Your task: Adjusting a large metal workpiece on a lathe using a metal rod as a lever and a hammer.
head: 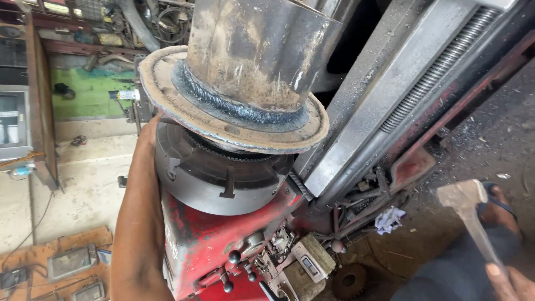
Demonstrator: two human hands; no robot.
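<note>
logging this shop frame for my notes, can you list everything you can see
welded pipe with round flange: 1, rusty grey-brown, upper centre, held in the chuck
lathe chuck: 1, dark grey, under the flange
lathe headstock: 1, red, bottom centre, with black knobs
lathe bed and lead screw: 1, grey steel, running to upper right
hammer: 1, grey head, thin handle, lower right
rag: 1, white-blue, on the floor by the bed
gear: 1, rusty, on the floor, bottom centre
sandalled foot: 1, behind the hammer
left hand: at the flange's left rim, mostly hidden
right hand: bottom right, gripping the hammer handle
</note>
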